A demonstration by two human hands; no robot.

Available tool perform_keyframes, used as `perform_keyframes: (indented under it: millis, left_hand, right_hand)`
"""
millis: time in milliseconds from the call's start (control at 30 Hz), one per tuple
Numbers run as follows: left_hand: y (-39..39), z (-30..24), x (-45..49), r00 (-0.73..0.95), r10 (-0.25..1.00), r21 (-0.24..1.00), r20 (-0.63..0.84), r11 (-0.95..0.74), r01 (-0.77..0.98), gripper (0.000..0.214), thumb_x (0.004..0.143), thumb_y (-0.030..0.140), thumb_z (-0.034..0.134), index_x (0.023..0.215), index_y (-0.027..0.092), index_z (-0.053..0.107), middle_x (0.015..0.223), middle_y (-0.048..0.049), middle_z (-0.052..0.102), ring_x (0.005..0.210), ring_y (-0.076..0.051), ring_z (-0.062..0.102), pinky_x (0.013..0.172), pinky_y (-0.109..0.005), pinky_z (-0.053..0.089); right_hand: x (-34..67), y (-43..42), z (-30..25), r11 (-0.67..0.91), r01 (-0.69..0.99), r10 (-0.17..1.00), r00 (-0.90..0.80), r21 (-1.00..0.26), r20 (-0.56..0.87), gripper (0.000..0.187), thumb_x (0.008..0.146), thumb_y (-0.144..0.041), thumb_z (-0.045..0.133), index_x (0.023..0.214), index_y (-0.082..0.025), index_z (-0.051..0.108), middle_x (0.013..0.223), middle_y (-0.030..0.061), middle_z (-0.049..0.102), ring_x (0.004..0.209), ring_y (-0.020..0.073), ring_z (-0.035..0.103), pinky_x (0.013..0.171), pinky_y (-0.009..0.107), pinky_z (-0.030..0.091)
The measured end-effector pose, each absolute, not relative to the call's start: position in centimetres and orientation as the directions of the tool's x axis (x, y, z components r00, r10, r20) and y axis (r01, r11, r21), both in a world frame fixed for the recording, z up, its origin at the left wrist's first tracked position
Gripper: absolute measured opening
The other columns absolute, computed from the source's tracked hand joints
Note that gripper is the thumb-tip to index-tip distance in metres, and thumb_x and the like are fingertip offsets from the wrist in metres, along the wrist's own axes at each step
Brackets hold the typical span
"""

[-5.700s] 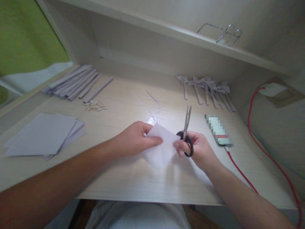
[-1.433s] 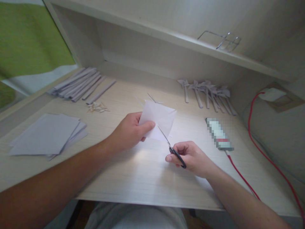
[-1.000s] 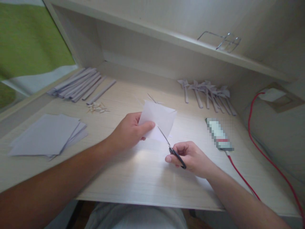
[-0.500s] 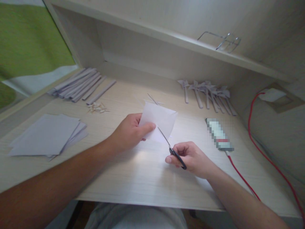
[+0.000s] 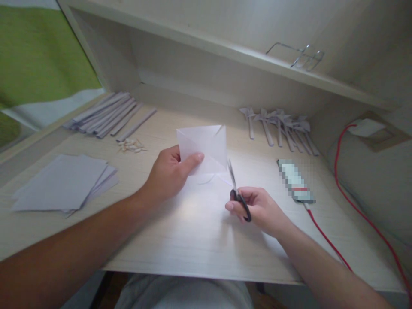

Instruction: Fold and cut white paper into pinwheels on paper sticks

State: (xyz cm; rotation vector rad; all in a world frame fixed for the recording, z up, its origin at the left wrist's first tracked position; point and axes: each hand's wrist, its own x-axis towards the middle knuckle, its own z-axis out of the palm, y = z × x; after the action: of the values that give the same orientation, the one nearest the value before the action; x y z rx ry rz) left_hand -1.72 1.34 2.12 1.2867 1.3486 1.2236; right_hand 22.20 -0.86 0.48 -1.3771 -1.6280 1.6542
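My left hand pinches a square sheet of white paper by its left side, thumb on top. Crease lines run across the sheet, and a narrow slit shows near its upper right corner. In my right hand is a pair of scissors with black handles, fingers in the loops. Their blades point up, just off the paper's lower right corner. Whether the blades are fully closed is hard to make out. Under the sheet, thin white paper scraps lie on the desk.
A stack of paper squares lies left. Behind it are rolled paper sticks and a small pile of thin pale pieces. Paper pinwheels lie back right. A phone with a red cable lies right, below a shelf.
The paper has been turned and moved left and up, coming off the blades. My right hand has shifted only slightly, and the scissors now point more steeply upward.
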Motion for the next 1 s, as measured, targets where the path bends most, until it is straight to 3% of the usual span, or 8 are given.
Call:
perform_keyframes:
  millis: [100,333,533,667,1000]
  left_hand:
    - [0.7,1.5,-0.9,0.031,0.999,0.997,-0.028,0.026,0.071,0.034,0.082,0.046,0.072,0.087,0.012,0.074,0.086,-0.0063,0.075,0.074,-0.019,0.065,0.063,-0.026,0.048]
    - [-0.4,1.2,0.5,0.357,0.930,0.995,-0.088,0.068,0.068,0.023,0.081,0.033,0.073,0.095,0.014,0.076,0.094,-0.0065,0.078,0.085,-0.023,0.071,0.073,-0.029,0.052]
    - [0.9,1.5,-0.8,0.330,0.938,0.994,-0.111,0.102,0.044,0.013,0.078,0.025,0.070,0.083,0.014,0.075,0.078,-0.0018,0.074,0.070,-0.017,0.065,0.064,-0.025,0.046]
    - [1.0,1.4,-0.9,0.397,0.902,0.985,-0.168,0.142,0.094,0.015,0.079,0.026,0.067,0.081,0.014,0.076,0.074,-0.0020,0.072,0.068,-0.017,0.063,0.064,-0.026,0.043]
    - [0.7,1.1,-0.9,0.405,0.902,0.962,-0.148,0.037,0.270,0.023,0.083,0.033,0.063,0.072,0.015,0.072,0.065,-0.0001,0.065,0.062,-0.016,0.057,0.059,-0.025,0.039]
  right_hand:
    - [22.1,-0.6,0.3,-0.144,0.200,0.940,-0.279,-0.969,-0.197,0.027,0.076,-0.040,0.083,0.081,-0.017,0.072,0.058,-0.0010,0.065,0.056,0.0137,0.056,0.059,0.027,0.043]
    - [22.8,-0.4,-0.4,-0.076,0.132,0.985,-0.146,-0.988,-0.095,0.021,0.076,-0.032,0.083,0.067,-0.017,0.071,0.056,0.0011,0.067,0.051,0.0153,0.057,0.055,0.030,0.043]
    - [23.2,-0.2,0.0,-0.096,0.112,0.972,-0.202,-0.989,-0.117,0.020,0.073,-0.029,0.083,0.064,-0.017,0.069,0.053,-0.0007,0.063,0.047,0.0127,0.053,0.050,0.027,0.040]
    - [23.1,-0.3,0.1,-0.080,0.101,0.977,-0.191,-0.992,-0.098,0.018,0.074,-0.029,0.082,0.066,-0.017,0.070,0.054,-0.0005,0.064,0.048,0.0131,0.053,0.052,0.027,0.041]
    - [23.2,-0.1,-0.6,-0.090,0.031,0.973,-0.209,-0.995,-0.094,0.024,0.075,-0.031,0.084,0.064,-0.018,0.067,0.055,-0.0006,0.063,0.050,0.0135,0.052,0.052,0.028,0.040]
